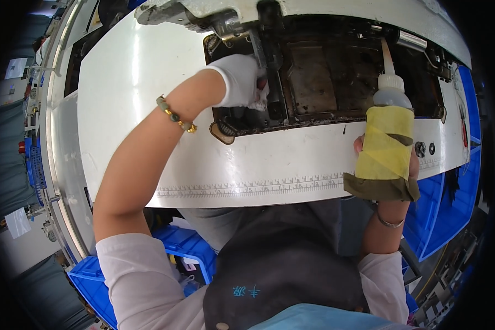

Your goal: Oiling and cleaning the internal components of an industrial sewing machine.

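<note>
My left hand (239, 82), in a white glove, reaches into the left part of a dark, oily recess (312, 77) in the white sewing machine table. Its fingers are curled, and a crumpled whitish bit shows beside them; I cannot tell whether that is cloth or part of the glove. My right hand (414, 165), mostly hidden, is closed around a squeeze bottle (389, 132) wrapped in yellow material, with an olive band at its bottom. The bottle stands between the camera and the hand. Its long, narrow nozzle (387, 58) points at the recess's far edge, below the tilted-back machine head (335, 8).
A printed ruler strip (247, 186) runs along the table's near edge. Two small black round parts (425, 148) lie right of the bottle. Blue bins (426, 214) stand at the right, and another blue bin (187, 245) sits below the table. A dark bar (273, 77) crosses the recess.
</note>
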The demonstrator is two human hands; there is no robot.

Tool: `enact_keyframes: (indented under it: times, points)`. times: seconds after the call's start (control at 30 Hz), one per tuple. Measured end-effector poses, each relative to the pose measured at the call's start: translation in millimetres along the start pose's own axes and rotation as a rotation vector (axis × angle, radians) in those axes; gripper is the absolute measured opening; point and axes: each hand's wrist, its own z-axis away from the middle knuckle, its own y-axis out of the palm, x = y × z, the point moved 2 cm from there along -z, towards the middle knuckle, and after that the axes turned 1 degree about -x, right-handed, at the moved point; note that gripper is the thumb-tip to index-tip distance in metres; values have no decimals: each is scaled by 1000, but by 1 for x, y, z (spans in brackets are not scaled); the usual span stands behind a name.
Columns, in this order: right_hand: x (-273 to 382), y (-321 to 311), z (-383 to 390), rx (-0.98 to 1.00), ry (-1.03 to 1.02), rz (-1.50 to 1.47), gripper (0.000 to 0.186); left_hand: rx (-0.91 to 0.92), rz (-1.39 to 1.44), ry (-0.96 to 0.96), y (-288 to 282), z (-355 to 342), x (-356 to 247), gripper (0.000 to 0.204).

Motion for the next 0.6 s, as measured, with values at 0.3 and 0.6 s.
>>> enact_keyframes:
  times: [0.3, 0.6]
  points:
    - [3, 15, 4, -149, -5, 86, 39, -201, 125, -16, 6, -7, 6, 21]
    - [4, 3, 7, -107, -9, 86, 49, -142, -104, -73, 23, -15, -4, 17]
